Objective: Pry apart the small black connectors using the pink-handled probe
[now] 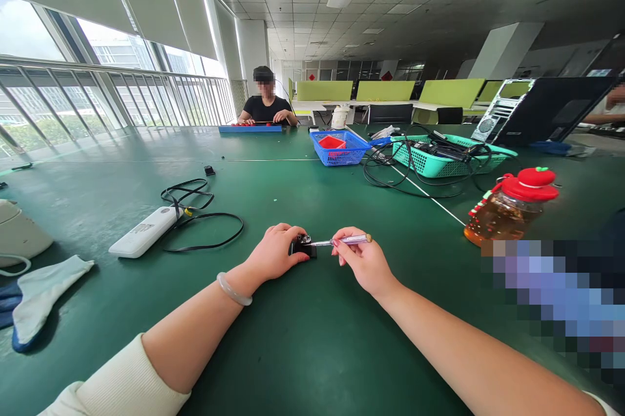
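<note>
My left hand (276, 251) is closed around a small black block-like part (307, 249) with metal bits on its top, resting on the green table (303, 344). Its exact kind is too small to make out. In my right hand (364, 263) is a screwdriver (359, 239) with a clear, purplish handle, gripped between thumb and fingers. The screwdriver lies nearly level, and its shaft points left. Its tip reaches the black part beside my left thumb; whether it sits in a screw cannot be seen.
To the left lie a white power bank (145, 232), a black cable (241, 227) and a glove (49, 295). A blue basket (342, 154), a green basket (430, 167) of cables and a red-lidded jar (510, 211) stand on the right. Across the table sits a person (266, 107).
</note>
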### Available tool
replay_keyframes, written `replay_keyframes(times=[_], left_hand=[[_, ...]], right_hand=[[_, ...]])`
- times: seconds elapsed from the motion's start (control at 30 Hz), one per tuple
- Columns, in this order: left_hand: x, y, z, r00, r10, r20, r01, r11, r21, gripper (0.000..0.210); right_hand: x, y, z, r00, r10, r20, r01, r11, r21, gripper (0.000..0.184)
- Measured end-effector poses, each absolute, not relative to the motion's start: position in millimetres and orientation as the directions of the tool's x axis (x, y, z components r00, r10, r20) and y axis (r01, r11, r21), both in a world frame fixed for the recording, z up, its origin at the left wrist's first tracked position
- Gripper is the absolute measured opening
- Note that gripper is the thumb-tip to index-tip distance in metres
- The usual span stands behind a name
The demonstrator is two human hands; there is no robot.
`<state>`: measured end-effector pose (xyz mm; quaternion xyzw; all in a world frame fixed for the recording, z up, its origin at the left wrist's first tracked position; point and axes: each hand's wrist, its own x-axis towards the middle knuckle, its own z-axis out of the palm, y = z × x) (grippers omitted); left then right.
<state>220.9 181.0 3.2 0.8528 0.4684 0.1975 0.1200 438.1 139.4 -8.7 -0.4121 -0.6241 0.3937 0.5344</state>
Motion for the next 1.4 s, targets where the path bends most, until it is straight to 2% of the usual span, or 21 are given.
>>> replay_keyframes(times=[0.27,0.43,0.6,0.7,0.77,0.87,0.97,1.07,1.17,1.3,1.4], left_hand=[[221,182,2,0.495,0.838,0.231,0.761,-0.546,0.349,0.047],[221,182,3,0.517,0.828,0.217,0.756,-0.561,0.338,0.043],[221,179,6,0.531,0.823,0.200,0.744,-0.566,0.355,0.040],[220,179,5,0.539,0.819,0.197,0.736,-0.572,0.362,0.042],[219,180,4,0.546,0.813,0.202,0.728,-0.580,0.366,0.045],[219,181,3,0.554,0.805,0.213,0.718,-0.592,0.366,0.046],[219,180,3,0.564,0.796,0.217,0.711,-0.603,0.362,0.044],[220,180,3,0.576,0.789,0.216,0.705,-0.612,0.358,0.042],[220,180,4,0.580,0.785,0.217,0.703,-0.617,0.353,0.041],[220,181,5,0.583,0.786,0.203,0.707,-0.615,0.351,0.041],[221,181,6,0.588,0.786,0.189,0.707,-0.613,0.353,0.042]], right_hand=[[437,140,-8,-0.020,0.936,0.351,0.068,0.351,-0.934,0.035],[438,142,-7,0.058,0.938,0.342,0.068,0.338,-0.939,0.037],[441,145,-9,0.137,0.947,0.289,0.184,0.262,-0.947,0.035],[442,143,-7,0.189,0.922,0.337,0.291,0.275,-0.916,0.031],[442,138,-4,0.155,0.902,0.404,0.338,0.336,-0.879,0.029],[439,131,2,-0.009,0.880,0.475,0.363,0.445,-0.819,0.023],[436,127,5,-0.160,0.869,0.468,0.416,0.489,-0.766,0.017],[434,125,5,-0.228,0.868,0.441,0.460,0.496,-0.737,0.012],[435,125,4,-0.233,0.852,0.469,0.454,0.522,-0.722,0.010],[437,126,4,-0.123,0.834,0.537,0.449,0.530,-0.719,0.011],[438,128,5,-0.111,0.860,0.498,0.442,0.492,-0.750,0.012]])
